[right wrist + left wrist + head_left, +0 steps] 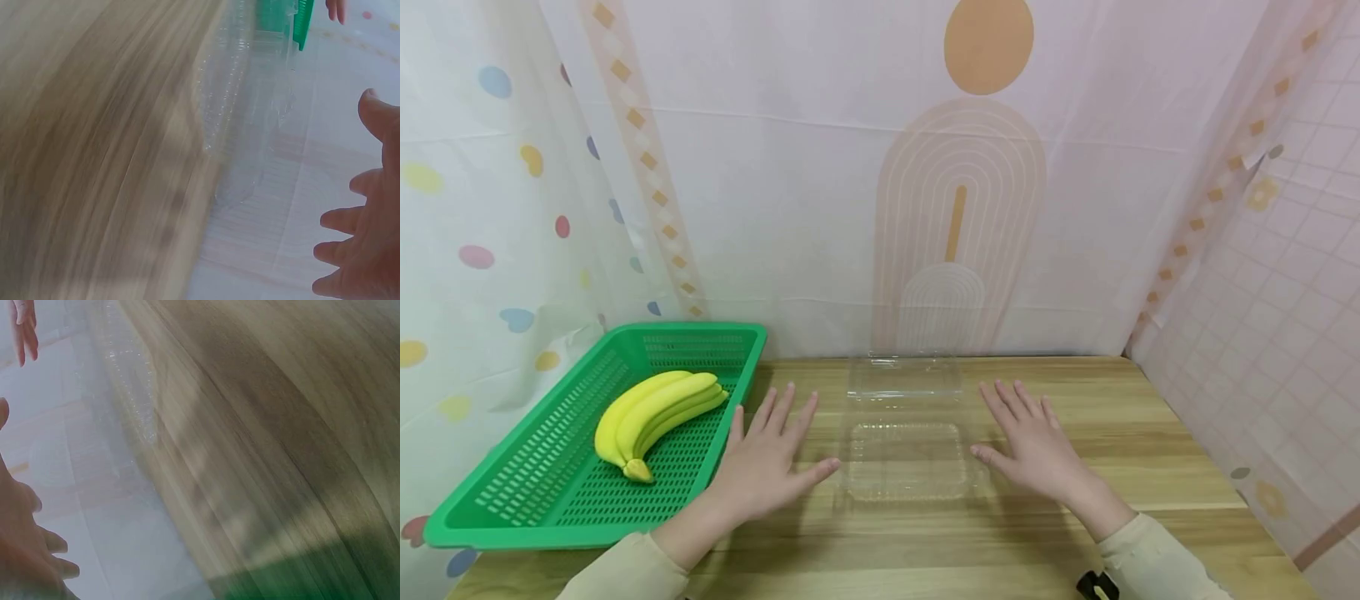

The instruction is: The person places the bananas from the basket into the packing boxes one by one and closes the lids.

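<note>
Both hands are held out, palms down, with fingers spread and nothing in them. My left hand [760,467] is between the green basket [482,527] and a clear plastic box [906,493]. On the other side of the box is my right hand [1037,450], its thumb close to the box's right edge. The box's lid is raised at the back, and wood grain shows through its base. A bunch of yellow bananas [655,417] lies inside the basket, stem end toward me. In the right wrist view the clear box [225,81] stands apart from the spread fingers [340,220].
The wooden table [1150,467] runs back to a printed curtain [790,208]. More patterned cloth hangs along the left and right sides. A small black object [1097,586] shows by the right sleeve [1157,558].
</note>
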### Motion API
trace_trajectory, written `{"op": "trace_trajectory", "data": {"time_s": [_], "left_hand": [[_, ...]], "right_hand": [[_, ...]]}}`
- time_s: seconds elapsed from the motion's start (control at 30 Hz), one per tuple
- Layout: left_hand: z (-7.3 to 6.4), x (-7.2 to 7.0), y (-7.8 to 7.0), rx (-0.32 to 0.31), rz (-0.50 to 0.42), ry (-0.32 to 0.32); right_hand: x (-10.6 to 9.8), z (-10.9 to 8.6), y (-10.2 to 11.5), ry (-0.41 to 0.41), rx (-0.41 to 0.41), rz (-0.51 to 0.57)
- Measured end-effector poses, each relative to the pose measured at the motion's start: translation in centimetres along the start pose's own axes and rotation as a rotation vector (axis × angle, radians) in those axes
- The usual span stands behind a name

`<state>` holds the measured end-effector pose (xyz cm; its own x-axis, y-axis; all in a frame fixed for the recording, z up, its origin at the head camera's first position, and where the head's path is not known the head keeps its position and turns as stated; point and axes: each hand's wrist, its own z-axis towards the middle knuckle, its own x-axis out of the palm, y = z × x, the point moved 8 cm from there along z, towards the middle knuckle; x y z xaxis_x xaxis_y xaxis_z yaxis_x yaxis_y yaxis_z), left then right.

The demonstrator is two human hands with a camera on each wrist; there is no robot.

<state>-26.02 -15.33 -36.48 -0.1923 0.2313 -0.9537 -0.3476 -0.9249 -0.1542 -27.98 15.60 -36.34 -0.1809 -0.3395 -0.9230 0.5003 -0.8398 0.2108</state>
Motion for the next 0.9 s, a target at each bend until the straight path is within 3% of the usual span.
{"op": "trace_trajectory", "data": {"time_s": [0.17, 0.43, 0.77, 0.9], "left_hand": [[-0.1, -0.6, 0.0, 0.011, 0.007, -0.048], [-0.1, -1.2, 0.0, 0.038, 0.025, -0.096], [-0.5, -2.1, -0.1, 0.079, 0.06, -0.163], [-0.8, -2.5, 0.0, 0.093, 0.058, -0.2]], "right_hand": [[-0.1, 0.3, -0.4, -0.055, 0.03, 0.085], [-0.3, 0.3, -1.3, -0.127, 0.101, 0.326], [1.4, 0.1, -3.0, -0.068, 0.268, 0.678], [2.0, 0.0, -3.5, -0.043, 0.32, 0.757]]}}
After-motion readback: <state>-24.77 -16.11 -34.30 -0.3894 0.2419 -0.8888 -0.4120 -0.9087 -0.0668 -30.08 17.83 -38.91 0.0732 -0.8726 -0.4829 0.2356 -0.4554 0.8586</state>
